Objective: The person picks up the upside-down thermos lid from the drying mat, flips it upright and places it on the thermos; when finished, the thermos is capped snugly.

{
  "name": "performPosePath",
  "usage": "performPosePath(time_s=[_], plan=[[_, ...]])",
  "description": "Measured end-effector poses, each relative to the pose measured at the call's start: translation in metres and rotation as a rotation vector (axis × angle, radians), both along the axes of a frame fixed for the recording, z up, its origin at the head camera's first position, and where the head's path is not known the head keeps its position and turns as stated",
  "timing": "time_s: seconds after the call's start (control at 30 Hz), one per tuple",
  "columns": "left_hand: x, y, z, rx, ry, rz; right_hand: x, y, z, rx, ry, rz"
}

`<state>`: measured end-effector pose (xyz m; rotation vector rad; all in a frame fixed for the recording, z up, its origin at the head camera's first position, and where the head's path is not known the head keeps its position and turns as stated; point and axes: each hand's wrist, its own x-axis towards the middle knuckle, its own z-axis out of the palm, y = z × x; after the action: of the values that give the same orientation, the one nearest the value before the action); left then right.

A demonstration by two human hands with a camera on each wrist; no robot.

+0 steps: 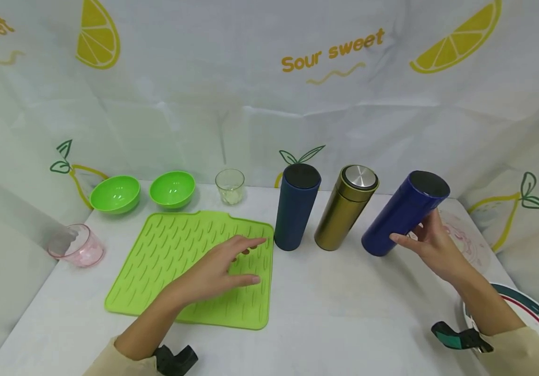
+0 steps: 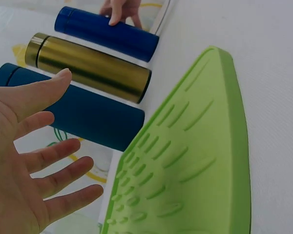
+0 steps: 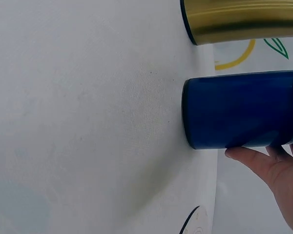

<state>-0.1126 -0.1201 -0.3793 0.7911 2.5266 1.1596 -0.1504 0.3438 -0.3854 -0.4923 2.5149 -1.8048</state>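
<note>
My right hand point(image 1: 431, 245) holds a royal-blue thermos bottle point(image 1: 403, 211) standing on the table at the right; the thumb lies along its side and other fingers reach behind it. In the right wrist view the blue bottle point(image 3: 239, 109) has its base at the table surface. My left hand point(image 1: 224, 269) hovers over the right part of a green ridged mat point(image 1: 180, 261), fingers spread and nothing in them. Nearest to it stands a dark teal thermos bottle point(image 1: 297, 206), just past the mat's right edge. A gold thermos bottle point(image 1: 344, 209) with a silver-topped lid stands between the two blue ones.
Two green bowls point(image 1: 115, 194) and a clear glass point(image 1: 229, 187) stand behind the mat. A pink glass point(image 1: 81, 246) is at the left edge. A plate point(image 1: 527, 303) with a dark patterned rim lies under my right forearm. A curtain point(image 1: 231, 115) hangs behind the table.
</note>
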Motion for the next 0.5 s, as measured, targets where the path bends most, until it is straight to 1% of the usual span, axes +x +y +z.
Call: performPosePath(time_s=[0.13, 0.33, 0.43, 0.5], plan=[[0.0017, -0.0035, -0.0036, -0.016, 0.005, 0.012, -0.0011, 0.0006, -0.0014, -0.001, 0.011, 0.011], [0.0024, -0.0061, -0.0043, 0.005, -0.004, 0.023, -0.0032, 0.0043, -0.0002, -0.001, 0.032, 0.043], [0.0027, -0.0067, -0.0039, 0.007, -0.004, 0.020, -0.0029, 0.0050, -0.0001, 0.011, 0.017, 0.043], [0.0029, -0.0074, -0.0043, 0.006, 0.001, 0.020, -0.0017, 0.0046, -0.0002, 0.033, -0.004, 0.028]])
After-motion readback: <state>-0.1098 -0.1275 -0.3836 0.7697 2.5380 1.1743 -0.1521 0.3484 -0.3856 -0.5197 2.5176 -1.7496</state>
